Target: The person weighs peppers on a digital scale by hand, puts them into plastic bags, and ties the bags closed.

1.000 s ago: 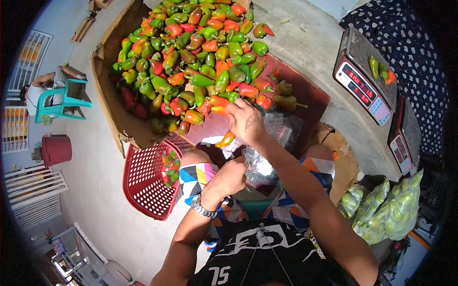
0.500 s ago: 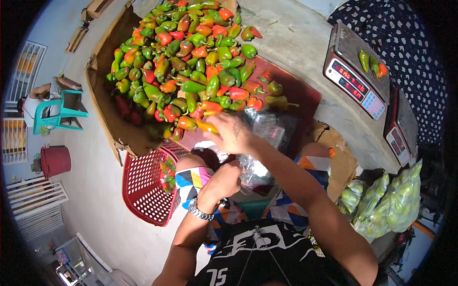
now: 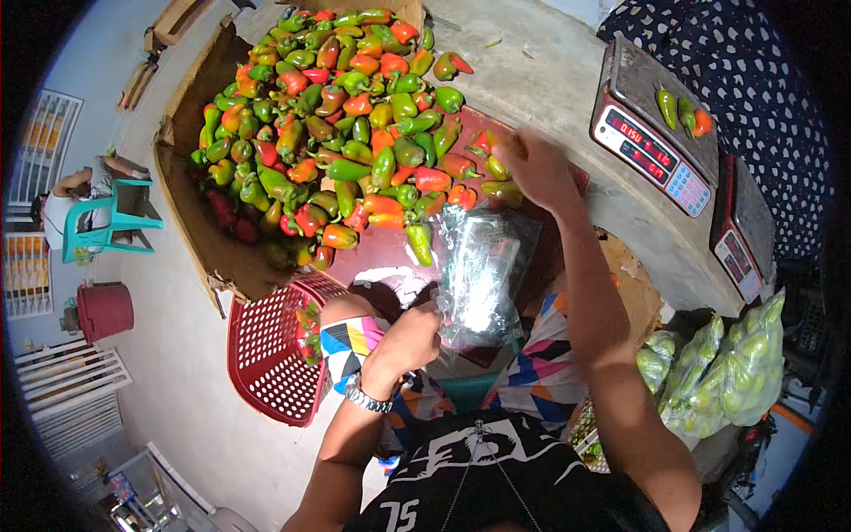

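A large heap of red, green and orange peppers (image 3: 355, 133) spreads from an open cardboard box (image 3: 191, 168) onto a dark red board (image 3: 563, 173). My left hand (image 3: 409, 341), with a metal watch on its wrist, is closed on the edge of a clear plastic bag (image 3: 479, 275) above my lap. My right hand (image 3: 536, 168) reaches to the right end of the heap, its fingers closed around or against a pepper (image 3: 498, 168). The fingertips are partly blurred. A green-yellow pepper (image 3: 419, 244) lies at the near edge of the heap, left of the bag.
Two digital scales (image 3: 656, 151) (image 3: 740, 230) stand at the right, the larger one bearing three peppers. Filled plastic bags (image 3: 727, 372) sit at the lower right. A red perforated basket (image 3: 275, 355) is beside my left knee. A person (image 3: 75, 191) sits on a green chair (image 3: 111, 217) far left.
My right hand has moved right and up, from the heap's near edge to its right end. An elongated pepper it was at now lies on the board. My left hand has barely moved.
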The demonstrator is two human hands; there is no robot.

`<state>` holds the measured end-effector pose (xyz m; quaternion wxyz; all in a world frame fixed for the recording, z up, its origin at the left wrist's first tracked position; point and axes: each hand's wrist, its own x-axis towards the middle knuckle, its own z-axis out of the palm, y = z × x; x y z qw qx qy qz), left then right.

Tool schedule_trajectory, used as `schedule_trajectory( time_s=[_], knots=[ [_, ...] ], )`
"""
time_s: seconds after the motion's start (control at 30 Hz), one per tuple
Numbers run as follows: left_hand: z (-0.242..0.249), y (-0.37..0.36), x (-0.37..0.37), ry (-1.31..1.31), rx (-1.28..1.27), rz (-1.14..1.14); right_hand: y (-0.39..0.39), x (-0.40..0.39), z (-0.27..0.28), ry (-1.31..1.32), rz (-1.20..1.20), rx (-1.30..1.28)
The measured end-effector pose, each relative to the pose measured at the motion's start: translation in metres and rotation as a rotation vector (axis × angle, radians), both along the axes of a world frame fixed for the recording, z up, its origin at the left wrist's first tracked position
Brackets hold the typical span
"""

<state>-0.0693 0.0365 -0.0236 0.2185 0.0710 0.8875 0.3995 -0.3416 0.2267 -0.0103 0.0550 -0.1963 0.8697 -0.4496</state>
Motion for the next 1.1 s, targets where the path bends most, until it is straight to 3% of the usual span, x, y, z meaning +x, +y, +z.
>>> schedule_trajectory(
  time_s=[0.03, 0.13, 0.23, 0.33, 0.53, 0.73, 0.83, 0.87, 0.9, 0.97, 1.1],
  knots=[
    [0.0, 0.0, 0.0, 0.004, 0.0, -0.003, 0.0, 0.001, -0.007, 0.092, 0.063, 0.088],
    [-0.005, -0.001, 0.002, -0.024, 0.0, 0.008, -0.023, 0.007, -0.047, -0.148, 0.272, -0.087],
    [-0.006, -0.001, 0.001, -0.031, 0.009, 0.022, -0.064, 0.001, -0.049, 0.175, 0.157, 0.233],
    [-0.008, -0.003, 0.005, 0.0, -0.007, 0.012, -0.104, -0.006, -0.054, 0.226, 0.182, 0.266],
    [0.0, -0.001, 0.002, -0.059, -0.013, 0.034, -0.133, -0.025, -0.041, -0.05, 0.306, 0.555],
    [-0.007, -0.001, 0.005, -0.043, -0.011, 0.011, -0.121, -0.028, -0.06, -0.069, 0.249, 0.373],
    [-0.007, -0.003, 0.003, -0.038, -0.003, 0.019, -0.116, -0.04, -0.075, 0.041, 0.315, 0.337],
    [-0.008, -0.002, 0.006, -0.029, 0.0, 0.023, -0.116, -0.054, -0.081, -0.037, 0.264, 0.205],
    [-0.009, -0.002, 0.006, -0.02, 0.005, 0.029, -0.117, -0.064, -0.065, 0.009, 0.118, 0.308],
    [-0.009, -0.003, 0.005, -0.022, 0.006, 0.027, -0.115, -0.092, -0.086, 0.364, -0.083, 0.268],
    [-0.008, -0.004, 0.004, -0.003, 0.003, 0.033, -0.114, -0.11, -0.074, 0.245, -0.004, 0.466]
  ],
)
